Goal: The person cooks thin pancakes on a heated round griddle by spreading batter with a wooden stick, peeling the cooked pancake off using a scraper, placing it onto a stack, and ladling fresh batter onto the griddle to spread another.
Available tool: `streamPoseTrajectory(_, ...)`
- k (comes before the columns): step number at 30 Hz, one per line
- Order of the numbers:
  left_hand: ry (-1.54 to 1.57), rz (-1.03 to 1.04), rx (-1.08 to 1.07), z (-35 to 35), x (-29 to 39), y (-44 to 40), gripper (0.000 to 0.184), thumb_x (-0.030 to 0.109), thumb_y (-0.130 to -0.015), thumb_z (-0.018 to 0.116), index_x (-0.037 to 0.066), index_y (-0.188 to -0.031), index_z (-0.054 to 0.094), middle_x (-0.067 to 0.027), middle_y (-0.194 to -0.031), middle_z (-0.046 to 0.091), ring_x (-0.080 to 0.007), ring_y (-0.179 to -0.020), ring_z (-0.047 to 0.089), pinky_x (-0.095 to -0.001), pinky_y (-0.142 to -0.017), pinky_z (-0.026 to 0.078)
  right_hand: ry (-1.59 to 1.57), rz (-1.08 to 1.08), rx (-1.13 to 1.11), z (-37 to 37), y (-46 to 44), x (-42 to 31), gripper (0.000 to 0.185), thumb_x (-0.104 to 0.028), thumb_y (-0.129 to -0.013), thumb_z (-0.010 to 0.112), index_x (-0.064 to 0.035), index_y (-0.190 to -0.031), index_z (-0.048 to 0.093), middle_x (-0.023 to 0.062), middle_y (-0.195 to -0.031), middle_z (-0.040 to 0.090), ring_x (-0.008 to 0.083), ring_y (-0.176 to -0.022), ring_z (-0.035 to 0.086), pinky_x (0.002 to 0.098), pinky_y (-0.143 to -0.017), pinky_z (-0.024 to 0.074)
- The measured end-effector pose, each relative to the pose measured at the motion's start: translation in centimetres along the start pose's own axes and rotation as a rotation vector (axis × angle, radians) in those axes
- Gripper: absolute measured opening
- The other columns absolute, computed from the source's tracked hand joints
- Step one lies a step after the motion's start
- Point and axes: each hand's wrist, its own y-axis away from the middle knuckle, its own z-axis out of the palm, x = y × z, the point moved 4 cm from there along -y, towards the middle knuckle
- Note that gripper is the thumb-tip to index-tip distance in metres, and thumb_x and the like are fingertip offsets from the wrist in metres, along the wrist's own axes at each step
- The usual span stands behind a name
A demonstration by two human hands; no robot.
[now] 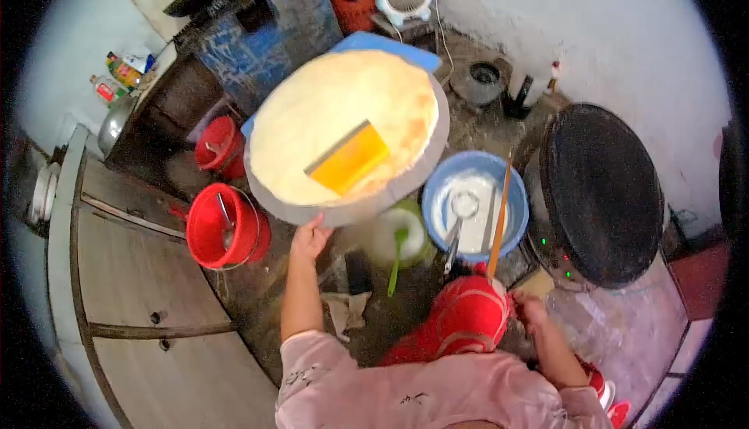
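Observation:
My left hand (310, 240) is at the near rim of a large grey round board (328, 215), one digit over the edge and the other fingers partly hidden. A wide, pale yellow stack of thin round pancakes (328, 117) covers the board. Lying on the stack is a yellow scraper (351, 164) with a dark edge. Beside my red-clad knee is my right hand (530, 310), its fingers curled; what they hold, if anything, I cannot make out. A tan block or pad (535, 282) lies just beyond that hand.
A blue basin (518, 173) holds white batter, a ladle (463, 209) and a long wooden stick (500, 218). To its right stands a black round griddle (605, 195). A green bowl (413, 249) with a green spoon (395, 269) and red buckets (261, 234) are on the left.

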Motion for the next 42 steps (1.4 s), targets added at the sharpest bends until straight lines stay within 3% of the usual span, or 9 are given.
streamPoseTrajectory(4, -0.097, -0.118, -0.091, -5.9, -5.5, 0.6, 0.037, 0.036, -0.086, 0.054, -0.001, -0.091, 0.054, -0.0128, -0.088, 0.059, -0.0263, -0.082, 0.058, -0.0393, -0.08, 0.049, -0.031, 0.043, 0.144, 0.7, 1.4, 0.5, 0.015, -0.011, -0.088, 0.046, -0.0027, -0.096, 0.057, 0.0049, -0.081, 0.06, 0.0163, -0.067, 0.054, 0.028, -0.058, 0.0437)
streamPoseTrajectory(6, -0.942, -0.135, 0.181, -13.4, -9.7, 1.4, 0.04, 0.044, -0.084, 0.055, 0.004, -0.084, 0.057, -0.0095, -0.08, 0.061, -0.0282, -0.071, 0.058, -0.0411, -0.071, 0.047, -0.09, 0.003, 0.157, 0.1, 1.9, 1.6, 0.015, -0.007, -0.086, 0.05, -0.0021, -0.096, 0.059, 0.0045, -0.087, 0.06, 0.0172, -0.073, 0.056, 0.0284, -0.065, 0.0453)
streamPoseTrajectory(10, -1.686, -0.045, 0.45, -18.2, -15.7, 6.8, 0.041, 0.039, -0.075, 0.064, 0.006, -0.099, 0.058, -0.0128, -0.106, 0.059, -0.0335, -0.1, 0.054, -0.0472, -0.079, 0.044, -0.116, 0.059, 0.237, 0.1, 3.5, 2.9, 0.018, -0.011, -0.084, 0.053, -0.0009, -0.098, 0.059, 0.0058, -0.089, 0.061, 0.0159, -0.073, 0.056, 0.0275, -0.064, 0.0458)
streamPoseTrajectory(13, -2.545, -0.403, -0.124, -16.5, -18.7, 9.8, 0.056, 0.037, -0.071, 0.067, 0.009, -0.118, 0.052, -0.0109, -0.136, 0.036, -0.0337, -0.128, 0.028, -0.055, -0.092, 0.035, -0.044, 0.037, 0.226, -3.3, 3.1, 4.7, 0.018, -0.013, -0.085, 0.051, -0.0018, -0.096, 0.06, 0.005, -0.083, 0.062, 0.0145, -0.068, 0.057, 0.0256, -0.059, 0.0452)
streamPoseTrajectory(16, -2.244, -0.709, 0.064, -16.7, -18.8, 11.3, 0.066, 0.036, -0.07, 0.068, 0.016, -0.128, 0.044, -0.0045, -0.147, 0.011, -0.0333, -0.135, 0.004, -0.061, -0.099, 0.021, -0.028, -0.007, 0.251, -3.6, 3.3, 4.9, 0.016, -0.016, -0.085, 0.049, -0.005, -0.09, 0.059, 0.0019, -0.073, 0.061, 0.0114, -0.059, 0.053, 0.0252, -0.051, 0.0407)
streamPoseTrajectory(25, -1.187, -0.107, -0.036, -14.3, -14.4, 12.0, 0.021, 0.018, -0.084, 0.054, 0.002, -0.094, 0.064, -0.0087, -0.087, 0.065, -0.023, -0.079, 0.061, -0.0344, -0.075, 0.048, -0.027, -0.115, 0.244, -2.1, 7.1, 2.1, 0.014, -0.018, -0.087, 0.05, -0.0078, -0.09, 0.059, 0.0019, -0.076, 0.06, 0.0131, -0.061, 0.052, 0.0259, -0.053, 0.0401)
streamPoseTrajectory(29, -0.662, -0.137, -0.289, -8.5, -11.3, 14.5, 0.025, 0.016, -0.081, 0.063, -0.002, -0.099, 0.061, -0.0114, -0.096, 0.063, -0.0198, -0.085, 0.06, -0.0323, -0.078, 0.047, -0.043, -0.252, 0.15, -2.7, 8.0, 0.4, 0.014, -0.02, -0.088, 0.05, -0.0094, -0.093, 0.058, 0.0016, -0.078, 0.061, 0.0127, -0.064, 0.054, 0.0254, -0.054, 0.0403)
streamPoseTrajectory(34, -1.257, -0.061, 0.02, -21.7, -18.7, 7.8, 0.034, 0.027, -0.08, 0.057, 0.015, -0.111, 0.061, -0.0108, -0.12, 0.054, -0.0256, -0.119, 0.04, -0.0349, -0.102, 0.029, 0.042, -0.356, 0.166, -0.7, 11.6, -1.4, 0.018, -0.018, -0.09, 0.047, -0.0058, -0.099, 0.057, 0.0033, -0.082, 0.061, 0.0131, -0.071, 0.057, 0.0252, -0.06, 0.0417)
streamPoseTrajectory(42, -1.635, -0.331, 0.271, -29.4, -21.5, 10.4, 0.026, 0.031, -0.075, 0.06, 0.01, -0.088, 0.066, -0.0055, -0.073, 0.061, -0.0175, -0.064, 0.054, -0.0329, -0.061, 0.044, -0.053, -0.273, 0.178, -3.7, 13.4, 3.3, 0.018, -0.019, -0.088, 0.052, -0.0038, -0.097, 0.058, 0.0041, -0.076, 0.06, 0.0135, -0.064, 0.056, 0.0251, -0.056, 0.0445)
